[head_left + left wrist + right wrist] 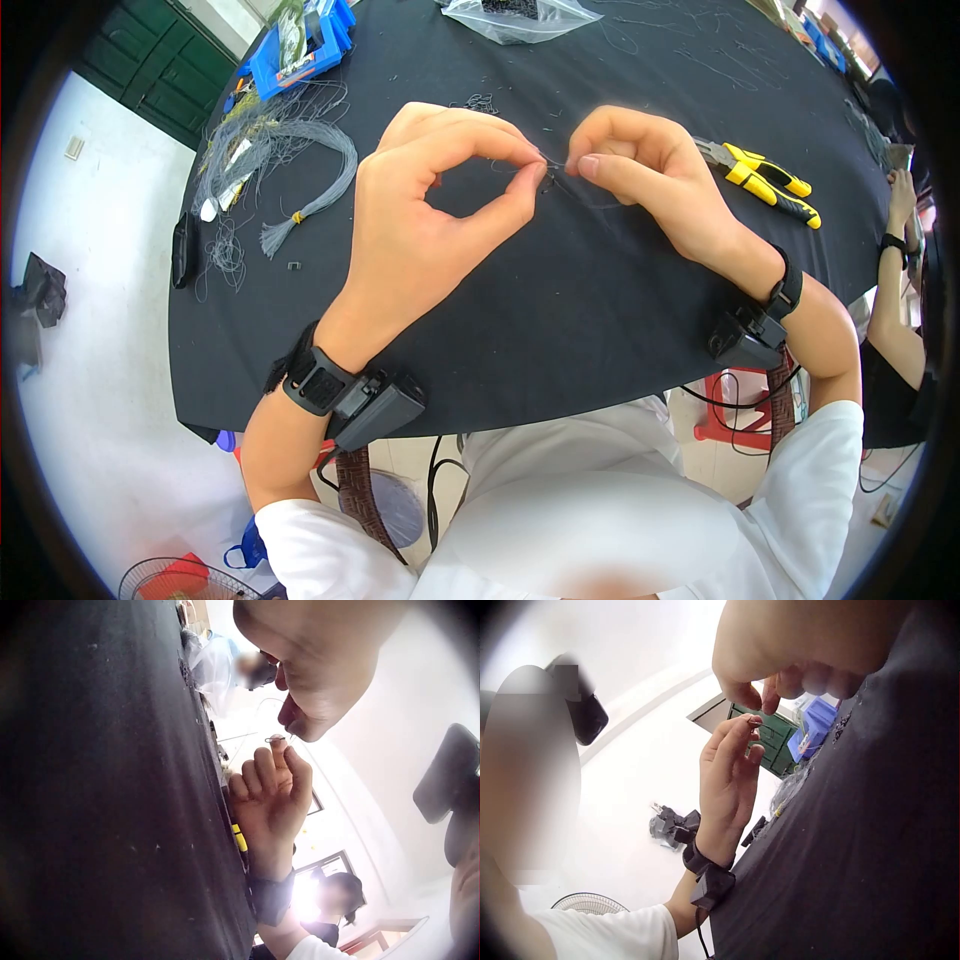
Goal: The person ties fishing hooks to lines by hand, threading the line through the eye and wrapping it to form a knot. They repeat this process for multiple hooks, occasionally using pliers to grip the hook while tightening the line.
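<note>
My left hand [410, 205] pinches a small dark metal hook [756, 724] between thumb and index fingertip, above the black-covered table. A thin clear fishing line [558, 165] runs from there across the short gap to my right hand [650, 170]. The right thumb and index finger pinch that line, the other fingers curled in. Both hands face each other, fingertips a little apart. On the cloth just beyond them lies a small heap of dark hooks [480, 103]. Yellow-and-black pliers [770, 182] lie beside the right hand.
A bundle of clear line [330, 180] with a yellow tie lies at the left, by a blue bin [300, 50]. A clear plastic bag [520, 22] sits at the far edge. Loose strands lie far right, where another person's arm [890, 270] rests on the table [560, 320].
</note>
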`<move>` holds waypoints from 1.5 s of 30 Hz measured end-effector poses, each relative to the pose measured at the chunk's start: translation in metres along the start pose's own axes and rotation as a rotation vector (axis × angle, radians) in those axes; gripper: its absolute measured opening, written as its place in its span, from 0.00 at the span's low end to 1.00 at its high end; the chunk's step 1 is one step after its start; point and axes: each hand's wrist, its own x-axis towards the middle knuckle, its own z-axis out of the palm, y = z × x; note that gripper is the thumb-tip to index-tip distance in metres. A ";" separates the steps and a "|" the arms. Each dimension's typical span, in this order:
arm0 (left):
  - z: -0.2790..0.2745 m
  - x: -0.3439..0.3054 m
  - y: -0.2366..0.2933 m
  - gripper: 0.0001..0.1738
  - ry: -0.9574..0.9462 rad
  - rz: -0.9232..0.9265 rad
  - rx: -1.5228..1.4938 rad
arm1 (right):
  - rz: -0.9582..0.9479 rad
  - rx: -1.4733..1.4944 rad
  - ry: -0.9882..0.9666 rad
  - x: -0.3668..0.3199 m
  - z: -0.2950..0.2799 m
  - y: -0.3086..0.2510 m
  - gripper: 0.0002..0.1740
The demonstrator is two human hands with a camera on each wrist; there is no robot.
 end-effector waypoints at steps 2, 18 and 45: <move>0.000 -0.001 -0.001 0.05 -0.010 -0.007 -0.006 | -0.058 -0.006 0.012 0.003 0.000 0.008 0.08; 0.000 -0.003 -0.005 0.04 -0.012 -0.061 -0.008 | -0.050 -0.099 0.028 0.002 0.004 0.003 0.09; 0.000 -0.007 -0.014 0.07 -0.014 -0.183 -0.237 | -0.010 0.099 0.039 0.001 0.002 0.005 0.09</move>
